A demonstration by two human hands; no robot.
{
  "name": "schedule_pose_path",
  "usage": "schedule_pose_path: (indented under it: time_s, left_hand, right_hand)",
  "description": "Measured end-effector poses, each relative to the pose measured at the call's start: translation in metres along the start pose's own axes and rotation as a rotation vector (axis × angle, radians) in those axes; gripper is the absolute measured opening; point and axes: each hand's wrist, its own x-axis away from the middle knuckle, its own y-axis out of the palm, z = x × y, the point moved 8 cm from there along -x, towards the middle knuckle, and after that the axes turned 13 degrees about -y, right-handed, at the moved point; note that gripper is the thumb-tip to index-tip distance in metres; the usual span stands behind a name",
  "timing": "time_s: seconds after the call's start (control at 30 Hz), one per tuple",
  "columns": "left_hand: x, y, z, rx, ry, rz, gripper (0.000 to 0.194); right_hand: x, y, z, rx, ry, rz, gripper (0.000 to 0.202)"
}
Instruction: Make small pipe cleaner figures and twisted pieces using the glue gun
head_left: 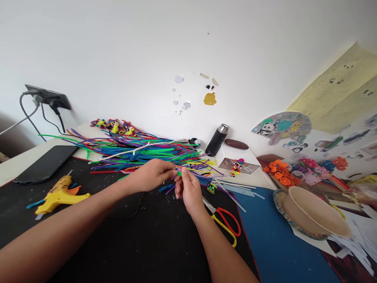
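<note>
My left hand (153,175) and my right hand (190,190) meet over the black mat (141,243), fingertips pinched together. Between them shows a small bit of green pipe cleaner (179,173); most of it is hidden by the fingers. Just behind lies a wide heap of coloured pipe cleaners (147,151) in blue, green, purple and red. Close to my right wrist are scissors (226,224) with one red and one yellow handle. A small green and orange figure (211,188) sits right of my right hand.
On the left are a yellow glue gun (60,194) and a black phone (45,163). A black flask (217,139) stands by a white box (235,157). Clear glue sticks (238,188) lie on the right, near a beige bowl (318,212). Finished-looking figures (113,126) sit against the wall.
</note>
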Motion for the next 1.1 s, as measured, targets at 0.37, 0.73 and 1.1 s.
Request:
schedule_pose_path:
  time_s: [0.37,0.73,1.1]
  left_hand:
    - [-0.004,0.014,-0.015,0.491,-0.185,-0.258,0.053]
    - [-0.005,0.012,-0.012,0.388,-0.137,-0.195,0.05]
    - [-0.005,0.004,-0.01,0.029,-0.088,-0.023,0.042]
  right_hand:
    - [0.0,0.004,-0.012,0.074,-0.063,-0.012,0.062]
    - [0.002,0.002,-0.012,0.131,-0.081,-0.01,0.059]
    - [0.0,-0.002,0.007,0.161,-0.079,-0.007,0.059]
